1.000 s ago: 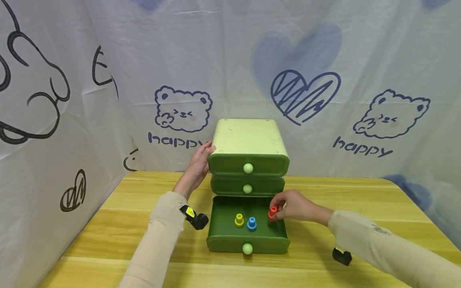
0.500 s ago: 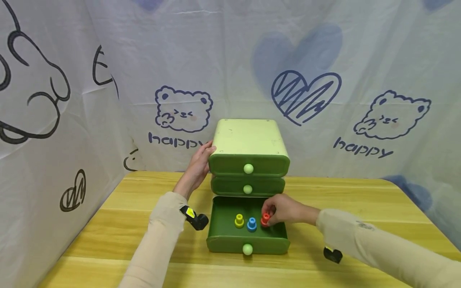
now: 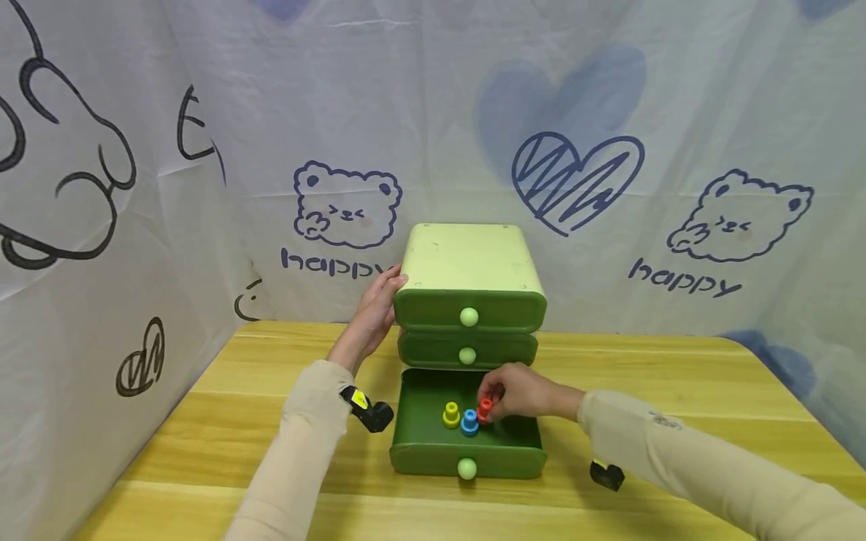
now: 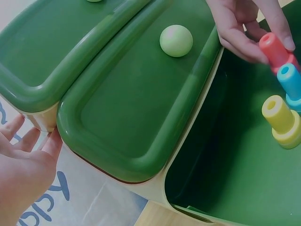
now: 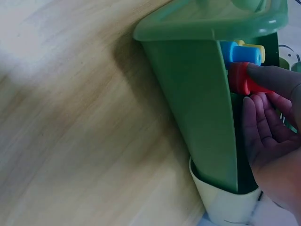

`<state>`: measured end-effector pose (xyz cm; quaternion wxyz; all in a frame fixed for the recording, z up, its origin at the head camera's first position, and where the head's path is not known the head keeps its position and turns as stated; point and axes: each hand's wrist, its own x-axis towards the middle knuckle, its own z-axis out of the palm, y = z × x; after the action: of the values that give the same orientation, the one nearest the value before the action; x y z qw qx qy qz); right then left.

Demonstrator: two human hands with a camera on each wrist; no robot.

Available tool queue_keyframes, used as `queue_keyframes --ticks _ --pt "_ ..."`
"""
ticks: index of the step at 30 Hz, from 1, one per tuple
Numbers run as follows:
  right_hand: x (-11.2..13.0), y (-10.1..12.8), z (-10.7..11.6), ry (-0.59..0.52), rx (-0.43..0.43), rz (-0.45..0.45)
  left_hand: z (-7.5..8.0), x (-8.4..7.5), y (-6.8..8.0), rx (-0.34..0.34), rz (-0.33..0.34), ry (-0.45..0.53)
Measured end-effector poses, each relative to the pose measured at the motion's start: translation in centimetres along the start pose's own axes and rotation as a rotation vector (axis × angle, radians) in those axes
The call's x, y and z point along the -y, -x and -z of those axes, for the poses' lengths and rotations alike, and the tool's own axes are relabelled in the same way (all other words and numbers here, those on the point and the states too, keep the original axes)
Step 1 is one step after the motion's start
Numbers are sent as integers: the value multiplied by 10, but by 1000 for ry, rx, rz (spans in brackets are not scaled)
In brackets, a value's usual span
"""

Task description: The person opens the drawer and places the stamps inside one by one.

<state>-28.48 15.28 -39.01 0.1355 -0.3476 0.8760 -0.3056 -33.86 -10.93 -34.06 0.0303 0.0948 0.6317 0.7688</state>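
Note:
A small mini-chest (image 3: 473,255) with a cream top and green drawer fronts stands on the table, its bottom drawer (image 3: 467,460) pulled out. My left hand (image 3: 374,312) rests against the chest's left side, fingers extended along it in the left wrist view. Inside the bottom drawer, my right hand (image 3: 526,391) pinches a red stepped peg (image 3: 484,410) between thumb and fingers. Right beside it stands a blue stepped peg (image 3: 470,425), upright. To the left of that is a yellow stepped peg (image 3: 451,416), also upright. The right wrist view shows the red peg's wide base (image 5: 239,79) under my thumb.
The middle drawer (image 3: 440,349) and top drawer (image 3: 433,311) are pushed in, each with a round pale knob. Wooden tabletop (image 3: 643,481) surrounds the chest. Behind hangs a white cloth (image 3: 433,113) printed with bears and hearts.
My right hand has moved left across the bottom drawer with the red peg, from the right wall to beside the blue peg. My left hand has stayed at the chest's side.

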Motion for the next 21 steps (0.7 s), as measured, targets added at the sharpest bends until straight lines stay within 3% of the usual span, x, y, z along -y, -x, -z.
queue_keyframes --ticks 21 --pt "-2 -4 -7 34 -11 12 0 -1 1 0 4 4"
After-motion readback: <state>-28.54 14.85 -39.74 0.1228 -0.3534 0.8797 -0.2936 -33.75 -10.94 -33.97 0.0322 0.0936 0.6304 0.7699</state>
